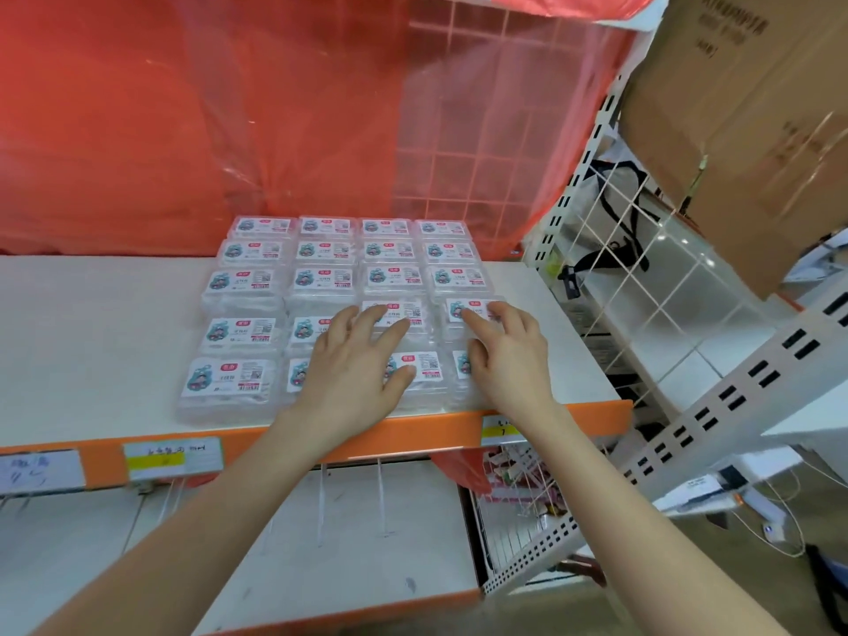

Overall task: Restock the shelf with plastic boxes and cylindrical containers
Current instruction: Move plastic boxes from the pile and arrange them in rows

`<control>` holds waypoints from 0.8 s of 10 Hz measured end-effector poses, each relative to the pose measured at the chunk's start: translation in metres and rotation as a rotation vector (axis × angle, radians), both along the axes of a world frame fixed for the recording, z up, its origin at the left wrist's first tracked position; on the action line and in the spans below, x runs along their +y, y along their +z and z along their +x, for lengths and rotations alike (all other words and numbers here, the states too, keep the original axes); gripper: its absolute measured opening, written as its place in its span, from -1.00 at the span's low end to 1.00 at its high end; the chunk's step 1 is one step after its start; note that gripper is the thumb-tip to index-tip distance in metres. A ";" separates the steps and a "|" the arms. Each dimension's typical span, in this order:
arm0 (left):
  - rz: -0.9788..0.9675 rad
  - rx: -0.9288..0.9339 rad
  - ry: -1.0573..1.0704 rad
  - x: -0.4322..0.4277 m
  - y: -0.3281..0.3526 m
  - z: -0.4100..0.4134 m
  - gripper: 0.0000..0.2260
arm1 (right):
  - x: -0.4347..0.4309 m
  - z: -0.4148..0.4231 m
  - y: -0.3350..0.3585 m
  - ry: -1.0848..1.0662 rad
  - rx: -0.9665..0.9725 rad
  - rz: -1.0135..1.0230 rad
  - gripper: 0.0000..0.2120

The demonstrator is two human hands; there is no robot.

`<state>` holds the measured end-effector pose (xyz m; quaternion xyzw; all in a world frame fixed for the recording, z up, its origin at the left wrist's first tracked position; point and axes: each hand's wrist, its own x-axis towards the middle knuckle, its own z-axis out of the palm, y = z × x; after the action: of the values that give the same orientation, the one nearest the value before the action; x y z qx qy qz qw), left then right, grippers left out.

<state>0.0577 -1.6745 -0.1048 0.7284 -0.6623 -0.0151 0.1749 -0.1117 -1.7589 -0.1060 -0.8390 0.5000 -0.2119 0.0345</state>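
1. Head view, layout: the plastic boxes (321,286) lie flat in a tight block, four across and five deep, on the white shelf (92,342). The block sits at the middle of the frame. Bare shelf runs out toward 9 o'clock.
2. Head view, hands: the left hand (353,364) lies palm down over the front rows of the two middle columns, fingers spread and nearly straight, gripping nothing. The right hand (509,360), at about 4 o'clock from the block's centre, is also spread. Its fingertips touch the labelled lid of the far-right box (456,309) in the fourth row back, and nothing is pinched.
3. Head view, surroundings: a red plastic sheet (183,107) hangs at 11 o'clock, a cardboard carton (743,130) is at 2 o'clock and a wire grid panel (642,268) at 3 o'clock. Price tags (172,454) sit on the orange lip (413,433) toward 7 o'clock. No cylindrical containers are in sight.
4. Handling, as a judgement: the boxes look light, thin-walled and smooth, so they should slide easily and could skid or ride up over each other under a hard push. Flat pressure on the lid squares a row. To lift one, pinch the two long side edges, since the clear walls may flex.
5. Stage, as a judgement: the boxes are being straightened.
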 end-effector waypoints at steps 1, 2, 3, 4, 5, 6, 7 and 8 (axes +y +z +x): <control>0.034 0.023 0.024 0.000 0.000 -0.002 -0.48 | 0.000 0.002 0.001 -0.009 0.027 0.020 -0.59; 0.046 0.034 0.020 0.000 0.000 -0.002 -0.47 | 0.000 0.002 0.002 0.010 0.012 0.029 -0.60; 0.047 0.035 0.017 0.000 0.000 -0.001 -0.47 | 0.000 0.002 0.002 0.032 -0.002 0.035 -0.61; 0.048 0.035 0.012 0.000 0.000 -0.001 -0.48 | -0.001 0.003 0.002 0.026 -0.001 0.041 -0.61; 0.045 0.038 0.010 0.000 -0.001 0.000 -0.48 | 0.000 0.004 0.002 0.025 0.013 0.049 -0.60; 0.042 0.039 0.016 -0.001 -0.001 -0.001 -0.48 | 0.000 0.003 0.003 0.024 0.022 0.059 -0.59; 0.040 0.040 0.019 -0.001 -0.001 -0.002 -0.48 | -0.001 0.003 0.004 0.026 0.022 0.057 -0.59; 0.045 0.044 0.018 -0.002 0.000 -0.002 -0.48 | -0.002 0.003 0.004 0.026 0.021 0.057 -0.60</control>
<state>0.0558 -1.6762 -0.1047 0.7376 -0.6512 -0.0446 0.1730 -0.1087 -1.7606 -0.1016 -0.8462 0.4953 -0.1883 0.0558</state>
